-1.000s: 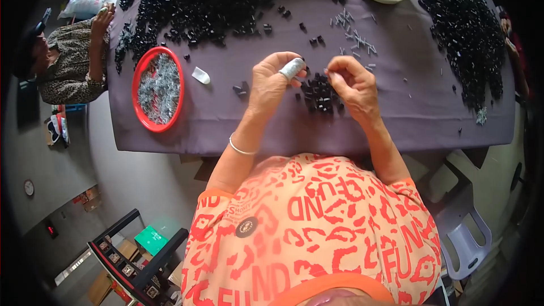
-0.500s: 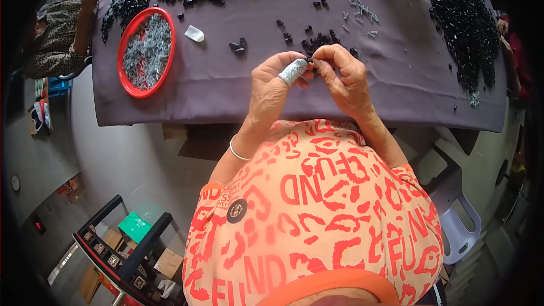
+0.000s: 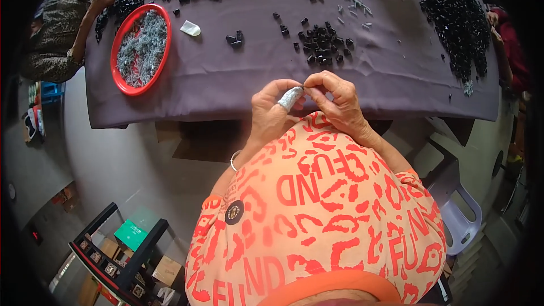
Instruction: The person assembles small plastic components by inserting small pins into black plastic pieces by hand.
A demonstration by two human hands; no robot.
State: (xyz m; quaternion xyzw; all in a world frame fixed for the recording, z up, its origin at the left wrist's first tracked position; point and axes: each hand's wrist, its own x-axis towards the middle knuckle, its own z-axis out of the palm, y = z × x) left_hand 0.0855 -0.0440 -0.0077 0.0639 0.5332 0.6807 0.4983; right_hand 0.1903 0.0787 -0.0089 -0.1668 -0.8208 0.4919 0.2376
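Note:
My left hand (image 3: 270, 109) and my right hand (image 3: 335, 101) meet just over the table's near edge, close to my body. Their fingertips pinch together around a small black piece (image 3: 302, 87), mostly hidden by the fingers. The left thumb wears a pale grey wrap (image 3: 290, 98). Whether the right fingertips grip the same piece or something finer, I cannot tell. Beyond the hands lies a loose cluster of small black plastic pieces (image 3: 323, 45).
A red oval basin (image 3: 115, 73) of thin grey pins stands at left, near a white scoop-like piece (image 3: 191, 28). Black heaps (image 3: 453, 28) cover the far side and right of the purple cloth (image 3: 226, 88). Loose grey pins (image 3: 354, 3) are scattered there. Other people (image 3: 56, 39) sit at both sides.
Both hands have drawn back from the black cluster toward my body, still pinched together, so the cluster shows fully. At the left, the other person's arms have shifted.

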